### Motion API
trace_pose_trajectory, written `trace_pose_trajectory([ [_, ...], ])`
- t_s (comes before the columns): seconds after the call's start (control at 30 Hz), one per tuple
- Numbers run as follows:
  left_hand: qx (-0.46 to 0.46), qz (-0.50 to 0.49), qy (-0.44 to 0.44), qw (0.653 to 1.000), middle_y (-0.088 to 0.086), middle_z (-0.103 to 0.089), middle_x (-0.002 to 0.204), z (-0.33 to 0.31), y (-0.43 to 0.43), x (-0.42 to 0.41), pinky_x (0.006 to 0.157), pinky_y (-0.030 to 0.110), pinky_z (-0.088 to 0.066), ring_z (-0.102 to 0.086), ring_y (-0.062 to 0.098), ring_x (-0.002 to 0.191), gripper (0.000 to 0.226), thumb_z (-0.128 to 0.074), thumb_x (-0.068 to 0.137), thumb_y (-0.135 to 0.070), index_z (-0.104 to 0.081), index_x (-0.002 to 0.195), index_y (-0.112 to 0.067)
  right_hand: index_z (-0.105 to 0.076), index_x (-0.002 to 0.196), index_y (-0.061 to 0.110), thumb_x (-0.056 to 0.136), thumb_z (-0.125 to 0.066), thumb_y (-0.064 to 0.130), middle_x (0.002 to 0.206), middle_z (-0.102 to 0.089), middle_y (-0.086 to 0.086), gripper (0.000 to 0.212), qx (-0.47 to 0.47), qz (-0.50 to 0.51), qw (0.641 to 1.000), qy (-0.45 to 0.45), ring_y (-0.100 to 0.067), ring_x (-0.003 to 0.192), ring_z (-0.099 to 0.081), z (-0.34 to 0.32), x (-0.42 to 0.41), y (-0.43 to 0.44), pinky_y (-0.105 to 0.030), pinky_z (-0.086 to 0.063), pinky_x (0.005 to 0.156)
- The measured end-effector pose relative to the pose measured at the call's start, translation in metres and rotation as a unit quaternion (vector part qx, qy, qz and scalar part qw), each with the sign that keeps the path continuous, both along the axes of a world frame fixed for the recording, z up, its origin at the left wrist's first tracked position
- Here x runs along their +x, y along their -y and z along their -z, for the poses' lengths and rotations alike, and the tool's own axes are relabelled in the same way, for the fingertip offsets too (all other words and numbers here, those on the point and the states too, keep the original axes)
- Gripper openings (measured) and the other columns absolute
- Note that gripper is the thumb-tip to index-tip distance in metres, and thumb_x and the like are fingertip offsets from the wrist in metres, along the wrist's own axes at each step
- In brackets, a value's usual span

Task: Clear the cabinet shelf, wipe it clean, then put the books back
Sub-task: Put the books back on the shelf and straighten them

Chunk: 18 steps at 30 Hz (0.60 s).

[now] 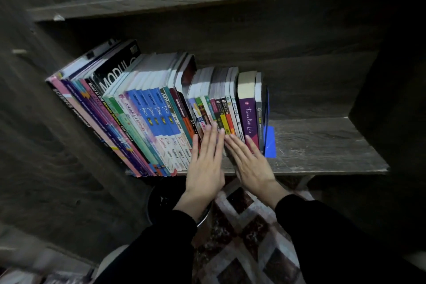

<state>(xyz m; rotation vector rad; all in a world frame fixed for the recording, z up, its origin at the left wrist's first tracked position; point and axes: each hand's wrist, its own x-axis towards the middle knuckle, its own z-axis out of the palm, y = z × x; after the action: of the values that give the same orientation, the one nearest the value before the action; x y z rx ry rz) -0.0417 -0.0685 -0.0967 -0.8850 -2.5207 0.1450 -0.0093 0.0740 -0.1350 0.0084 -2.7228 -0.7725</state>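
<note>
Broadly, the view is filled by a dark wooden cabinet [69, 122], looked down upon from the front. One shelf [322, 145] is shown at the centre, and its right part is left bare. On the floor below, a rug [242, 237] patterned in dark red and pale blocks is laid, and a dark round bucket [161, 198] is partly hidden under the shelf edge.

The left part of the shelf is taken up by a row of books [149, 110], stood with their spines outward. The tall books are set at the left against the cabinet wall, and the shorter ones are gathered at the right end.

Two black sleeves [161, 249] are seen reaching up from the bottom. The left hand [204, 168] is laid flat against the spines of the short books, fingers straight; its grip is released and nothing is held. The right hand [251, 166] is placed just beside it, fingers likewise straight and spread over the lower spines, its grip also released.

A purple book [247, 113] is touched by the right fingertips. A blue bookend [269, 143] is stood against the last book at the right end of the row.
</note>
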Motion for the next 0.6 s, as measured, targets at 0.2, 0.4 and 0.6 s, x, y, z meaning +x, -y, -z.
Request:
trace_pose_trajectory([
  [0.2, -0.084, -0.011, 0.019, 0.996, 0.018, 0.043, 0.144, -0.001, -0.017, -0.012, 0.109, 0.051, 0.026, 0.04, 0.031, 0.134, 0.088, -0.038, 0.095, -0.034, 0.028, 0.144, -0.004, 0.009, 0.146, 0.012, 0.099, -0.027, 0.037, 0.149, 0.022, -0.008, 0.065, 0.01, -0.023, 1.0, 0.013, -0.022, 0.137, 0.027, 0.005, -0.01, -0.013, -0.05, 0.026, 0.108],
  [0.4, -0.144, -0.033, 0.015, 0.989, 0.014, 0.048, 0.14, -0.003, -0.02, -0.017, 0.106, 0.052, 0.027, 0.041, 0.03, 0.132, 0.088, -0.036, 0.097, -0.035, 0.035, 0.14, -0.006, -0.014, 0.148, 0.0, 0.087, -0.042, 0.034, 0.158, -0.005, -0.015, 0.075, -0.034, -0.017, 0.999, 0.007, -0.028, 0.147, 0.007, 0.002, 0.006, -0.01, -0.051, 0.013, 0.116],
  [0.6, -0.146, -0.057, 0.01, 0.988, 0.014, 0.053, 0.137, -0.004, -0.022, -0.014, 0.103, 0.053, 0.027, 0.042, 0.03, 0.131, 0.092, -0.039, 0.097, -0.03, 0.04, 0.137, -0.006, 0.017, 0.144, 0.003, 0.097, -0.028, 0.038, 0.148, 0.027, -0.018, 0.074, -0.046, 0.084, 0.995, 0.01, -0.029, 0.138, 0.026, 0.001, 0.008, -0.025, -0.054, 0.032, 0.103],
])
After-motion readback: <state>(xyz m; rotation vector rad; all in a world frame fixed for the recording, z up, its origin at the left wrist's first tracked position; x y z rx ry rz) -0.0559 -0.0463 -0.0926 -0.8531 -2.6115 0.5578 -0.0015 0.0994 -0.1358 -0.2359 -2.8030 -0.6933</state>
